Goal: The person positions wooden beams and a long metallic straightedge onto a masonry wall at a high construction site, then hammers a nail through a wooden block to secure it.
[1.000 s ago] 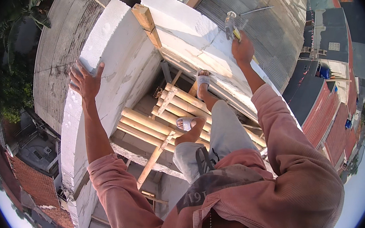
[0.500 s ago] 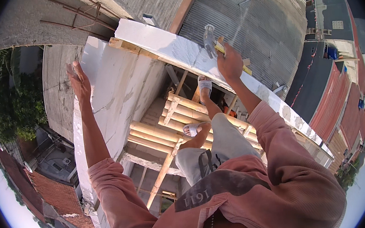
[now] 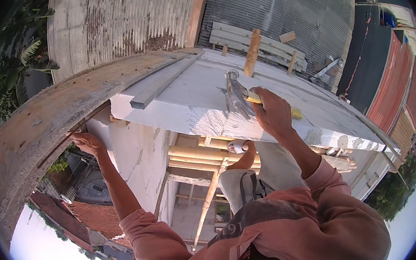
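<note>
My right hand point(image 3: 272, 113) is closed around the yellow handle of a hammer point(image 3: 237, 96). Its grey, worn head is over the top of the white block wall point(image 3: 191, 109), close to the near edge. Out to the left, my left hand point(image 3: 89, 143) reaches up under a curved-looking concrete beam point(image 3: 84, 94). Its fingers are closed at a thin rusty steel rod point(image 3: 58, 150) beside the beam's underside; the fingertips are partly hidden. A grey metal channel bar point(image 3: 163, 84) lies on the wall top between both hands.
Below me, bamboo poles point(image 3: 198, 153) form a platform, with one sandalled foot point(image 3: 238, 146) on it and a drop beneath. An upright wooden stake point(image 3: 252, 53) stands behind the hammer. Corrugated roofing point(image 3: 307, 15) stretches beyond the wall. A street and rooftops lie far below.
My view has risen and shifted toward the wall top. My left hand has gone from raised with fingers extended to closed at the rod. The hammer stays in my right hand.
</note>
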The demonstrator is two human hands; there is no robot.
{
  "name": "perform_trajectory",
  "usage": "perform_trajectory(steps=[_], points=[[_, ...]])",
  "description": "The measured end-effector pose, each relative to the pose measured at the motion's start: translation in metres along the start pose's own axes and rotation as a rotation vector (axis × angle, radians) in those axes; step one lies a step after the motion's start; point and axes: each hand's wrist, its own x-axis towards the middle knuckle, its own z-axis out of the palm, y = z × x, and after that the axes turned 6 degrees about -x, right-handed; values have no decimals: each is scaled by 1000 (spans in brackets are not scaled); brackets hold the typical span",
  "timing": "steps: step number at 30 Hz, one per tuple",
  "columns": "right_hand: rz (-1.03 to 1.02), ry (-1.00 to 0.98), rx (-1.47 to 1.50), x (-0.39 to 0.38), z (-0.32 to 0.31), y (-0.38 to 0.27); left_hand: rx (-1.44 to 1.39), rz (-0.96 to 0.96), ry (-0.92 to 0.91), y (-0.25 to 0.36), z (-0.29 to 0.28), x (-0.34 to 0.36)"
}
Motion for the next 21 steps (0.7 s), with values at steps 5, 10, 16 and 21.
perform_trajectory(steps=[5, 10, 16, 21], points=[[20, -225, 60, 105, -31, -20, 180, 197, -42, -38, -18, 15], [-257, -262, 295, 231, 7, -97, -2, 133, -133, -30, -8, 6], [-792, -442, 565, 362, 88, -253, 373, 477, 93, -24, -5, 5], [-978, -855, 774, 357, 118, -321, 725, 549, -40, -62, -26, 1]])
